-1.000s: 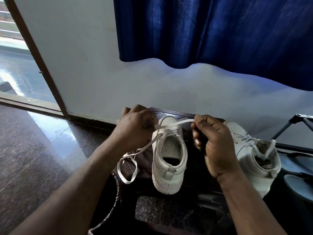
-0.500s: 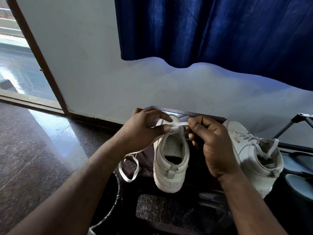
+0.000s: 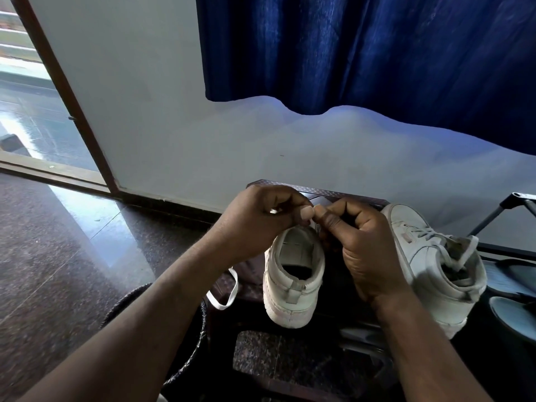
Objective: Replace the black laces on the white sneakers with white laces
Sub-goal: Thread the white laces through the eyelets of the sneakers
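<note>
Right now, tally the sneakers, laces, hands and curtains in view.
Sneakers: 2, left sneaker, right sneaker
Laces: 2, loose lace, threaded lace
Hands: 2, left hand, right hand
Curtains: 1
Total: 7

— From where is the scene seen?
— From head height, through one wide-angle camera pointed forward and down. The left hand and right hand are framed close; a wall is seen beyond.
</note>
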A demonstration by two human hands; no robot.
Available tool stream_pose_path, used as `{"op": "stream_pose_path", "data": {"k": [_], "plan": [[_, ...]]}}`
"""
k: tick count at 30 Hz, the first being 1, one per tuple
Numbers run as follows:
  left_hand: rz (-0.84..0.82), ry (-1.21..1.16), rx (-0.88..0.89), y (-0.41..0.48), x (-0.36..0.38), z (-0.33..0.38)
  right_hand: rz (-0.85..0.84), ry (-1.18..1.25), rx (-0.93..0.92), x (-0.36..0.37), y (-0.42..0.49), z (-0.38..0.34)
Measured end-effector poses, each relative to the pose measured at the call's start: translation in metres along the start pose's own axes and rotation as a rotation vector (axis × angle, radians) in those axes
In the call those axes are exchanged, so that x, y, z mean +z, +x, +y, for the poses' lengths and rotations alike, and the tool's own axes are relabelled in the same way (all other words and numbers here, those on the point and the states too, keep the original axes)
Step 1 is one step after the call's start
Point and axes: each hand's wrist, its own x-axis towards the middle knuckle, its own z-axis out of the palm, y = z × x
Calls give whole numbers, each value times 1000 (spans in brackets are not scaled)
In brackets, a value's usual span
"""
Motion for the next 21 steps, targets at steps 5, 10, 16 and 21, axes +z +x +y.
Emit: {"op": "stream_pose_path", "data": {"k": [5, 10, 16, 21], "plan": [[101, 100, -60, -2, -1, 2, -95, -127, 67, -9, -1, 0], [134, 469, 44, -13, 6, 17, -106, -509, 62, -20, -5, -3], [182, 636, 166, -18, 13, 26, 16, -80, 335, -20, -9, -3], [111, 732, 141, -14, 24, 28, 31, 228, 513, -20, -9, -5]]}}
